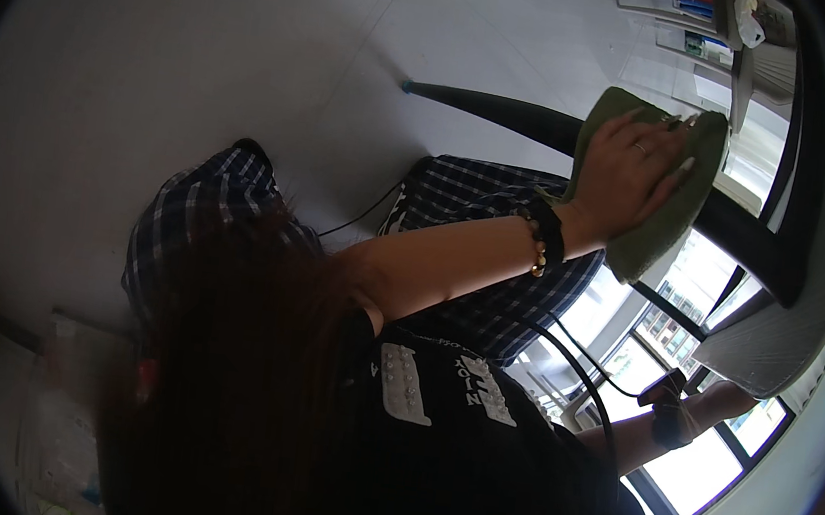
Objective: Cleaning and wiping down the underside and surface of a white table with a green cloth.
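Note:
My left hand [632, 175] is pressed over a folded green cloth [673, 220], fingers spread across it and fingertips close to its far edge. It holds the cloth against a black bar [746, 242], which looks like part of a table's leg frame. A ring, a black band and a beaded bracelet show on this hand and wrist. Farther down on the right, my right hand [722, 399] reaches to the edge of a pale tabletop [776, 341]; its fingers are hidden there. A black strap with a small device [668, 410] sits on the right wrist.
A black leg [498, 114] runs out across the grey floor [203, 54]. My plaid-covered legs [480, 184] are close by. Black cables [574, 350] hang between my body and right arm. Shelves with items [695, 6] stand at upper right, and bright windows [691, 478] lie beyond.

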Action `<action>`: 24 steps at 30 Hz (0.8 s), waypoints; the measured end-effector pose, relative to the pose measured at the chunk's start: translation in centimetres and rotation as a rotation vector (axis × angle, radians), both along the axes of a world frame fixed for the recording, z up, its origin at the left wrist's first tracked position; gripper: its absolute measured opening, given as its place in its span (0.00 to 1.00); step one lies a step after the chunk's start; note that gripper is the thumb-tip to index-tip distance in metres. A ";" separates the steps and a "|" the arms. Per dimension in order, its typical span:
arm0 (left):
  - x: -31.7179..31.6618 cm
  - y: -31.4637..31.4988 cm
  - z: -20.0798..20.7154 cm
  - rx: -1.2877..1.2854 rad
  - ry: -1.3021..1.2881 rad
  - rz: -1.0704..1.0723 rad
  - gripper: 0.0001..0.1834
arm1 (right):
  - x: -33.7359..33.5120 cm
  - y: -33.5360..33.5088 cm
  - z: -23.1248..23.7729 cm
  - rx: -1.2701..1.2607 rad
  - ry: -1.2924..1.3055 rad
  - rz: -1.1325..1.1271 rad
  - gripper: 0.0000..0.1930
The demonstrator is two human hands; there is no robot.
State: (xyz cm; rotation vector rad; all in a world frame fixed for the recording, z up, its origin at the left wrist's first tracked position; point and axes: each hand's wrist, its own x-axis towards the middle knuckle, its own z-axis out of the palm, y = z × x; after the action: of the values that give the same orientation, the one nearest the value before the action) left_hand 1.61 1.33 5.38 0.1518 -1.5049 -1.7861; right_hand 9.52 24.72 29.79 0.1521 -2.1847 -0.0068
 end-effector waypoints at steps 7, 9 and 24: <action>-1.3 -1.3 0.0 0.017 0.099 -0.007 0.12 | 0.0 0.3 -0.4 0.035 0.014 0.003 0.18; -1.8 -2.1 0.1 -0.039 0.011 -0.220 0.13 | 0.4 0.4 -0.3 0.052 0.013 -0.013 0.18; -4.1 -7.9 -19.6 -0.832 -0.274 -0.822 0.09 | 0.5 1.1 0.0 0.090 0.012 0.019 0.20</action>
State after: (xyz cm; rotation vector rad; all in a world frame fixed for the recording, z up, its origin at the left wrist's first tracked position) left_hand -2.54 -6.54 -14.26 -0.7606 -2.6342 -1.5452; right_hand 10.06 25.81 29.82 0.2237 -2.1715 -0.0955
